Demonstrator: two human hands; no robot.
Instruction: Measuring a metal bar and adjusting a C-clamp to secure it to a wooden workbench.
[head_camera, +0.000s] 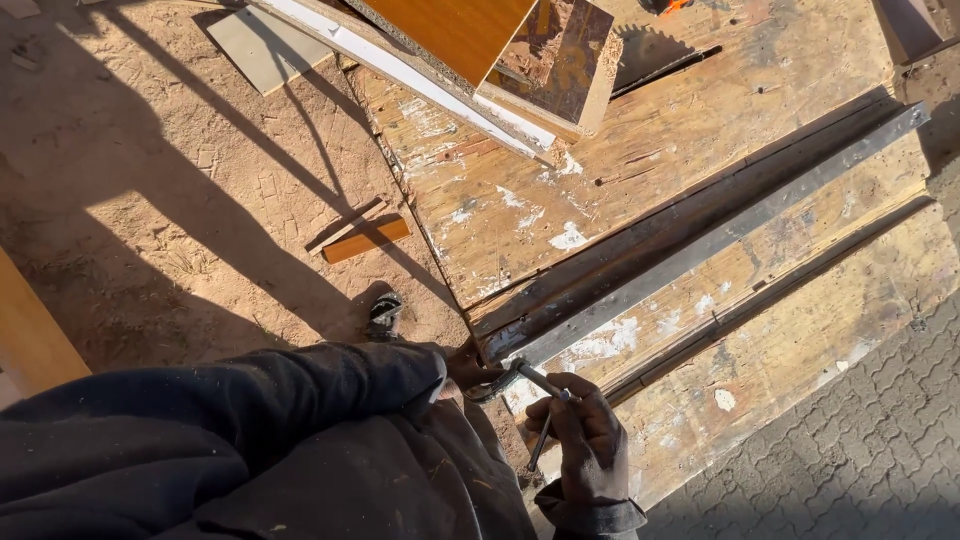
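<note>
My right hand (588, 440) is closed on the thin metal turning bar of a clamp (535, 385) at the near edge of a worn wooden board (640, 190). The clamp bites on the near end of a long grey metal rail (720, 235) that runs diagonally across the board to the far right. Only a small part of my left hand (466, 363) shows past my dark sleeve (330, 385); it rests against the clamp's curved frame at the board's corner. Whether its fingers grip the frame is hidden.
Stacked wood panels (500, 50) with a white edge strip lie on the board's far left end. On the sandy ground to the left are a small wooden block (365, 240), a flat grey panel (265, 45) and a dark metal object (385, 312). Paving bricks (860, 450) lie at the lower right.
</note>
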